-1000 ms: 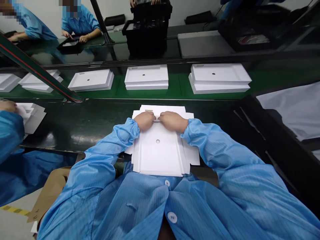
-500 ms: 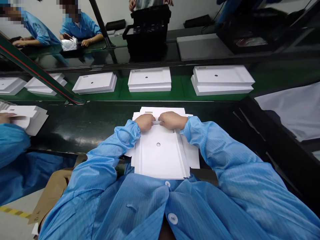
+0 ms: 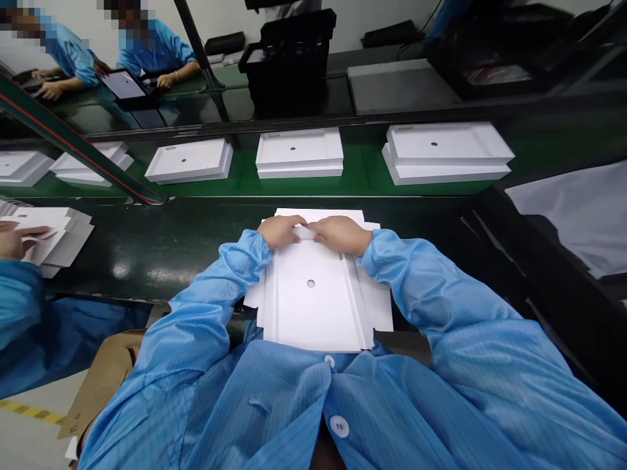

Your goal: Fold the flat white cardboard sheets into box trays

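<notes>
A white cardboard box blank with a small round hole lies flat before me, its near edge at my waist and creased flaps along its sides. At its far end my left hand pinches a narrow folded flap, thumb below and fingers above. My right hand grips the same flap from the other side, the fingertips almost meeting the left ones. What lies beneath the right fingers is hidden. More white cardboard sticks out under the blank on both sides.
Beyond the dark bench, folded white trays sit in stacks on a green belt. A co-worker's hand handles white cardboard at the left. A black bin with pale sheets stands right. A slanted post crosses the left.
My fingers have shifted on the flap, the left ones now more spread. The white trays on the belt have slid a little right. A co-worker opposite now has a screen-like panel tilted up.
</notes>
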The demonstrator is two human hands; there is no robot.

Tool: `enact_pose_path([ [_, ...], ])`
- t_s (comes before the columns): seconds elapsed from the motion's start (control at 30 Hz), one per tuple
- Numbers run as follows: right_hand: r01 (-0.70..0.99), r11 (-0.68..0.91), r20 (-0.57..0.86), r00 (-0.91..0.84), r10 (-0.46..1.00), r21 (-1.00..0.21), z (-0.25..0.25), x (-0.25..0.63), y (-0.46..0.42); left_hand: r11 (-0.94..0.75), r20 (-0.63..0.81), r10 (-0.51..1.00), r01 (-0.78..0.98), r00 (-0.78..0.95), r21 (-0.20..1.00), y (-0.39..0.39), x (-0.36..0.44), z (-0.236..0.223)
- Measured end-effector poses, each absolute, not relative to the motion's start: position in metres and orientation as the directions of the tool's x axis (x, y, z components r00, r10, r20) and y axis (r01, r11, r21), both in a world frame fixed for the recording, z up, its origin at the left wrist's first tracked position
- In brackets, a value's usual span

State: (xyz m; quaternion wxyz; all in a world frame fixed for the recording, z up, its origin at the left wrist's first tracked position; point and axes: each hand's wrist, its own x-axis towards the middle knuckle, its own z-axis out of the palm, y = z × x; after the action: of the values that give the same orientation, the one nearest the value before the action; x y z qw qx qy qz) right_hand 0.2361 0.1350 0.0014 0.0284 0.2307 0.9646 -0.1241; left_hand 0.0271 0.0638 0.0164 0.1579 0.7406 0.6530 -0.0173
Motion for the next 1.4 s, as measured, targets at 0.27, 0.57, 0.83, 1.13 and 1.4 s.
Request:
enact_pose_path([
  [0.27, 0.355, 0.934, 0.061, -0.934, 0.353, 0.037, -0.015, 0.243, 0.127, -0.374, 0.006, 0.926, 0.921, 0.377, -0.104, 0.042, 0.030, -0.004],
  [0.57, 0.313, 0.944, 0.037, -0.950, 0.311, 0.108, -0.013, 0.233, 0.131, -0.475, -0.028, 0.877, 0.859, 0.479, -0.190, 0.048, 0.030, -0.014],
  [0.83, 0.283, 0.952, 0.017, -0.959, 0.283, 0.117, -0.014, 0.229, 0.130, -0.511, -0.053, 0.856, 0.827, 0.514, -0.235, 0.048, 0.038, -0.012],
  [1.13, 0.292, 0.949, 0.026, -0.956, 0.291, 0.115, -0.006, 0.237, 0.129, -0.495, 0.001, 0.862, 0.844, 0.506, -0.206, 0.045, 0.032, -0.009],
  [1.4, 0.167, 0.971, -0.005, -0.985, 0.170, 0.171, -0.003, 0.242, 0.128, -0.528, -0.017, 0.841, 0.812, 0.541, -0.251, 0.041, 0.037, -0.008],
])
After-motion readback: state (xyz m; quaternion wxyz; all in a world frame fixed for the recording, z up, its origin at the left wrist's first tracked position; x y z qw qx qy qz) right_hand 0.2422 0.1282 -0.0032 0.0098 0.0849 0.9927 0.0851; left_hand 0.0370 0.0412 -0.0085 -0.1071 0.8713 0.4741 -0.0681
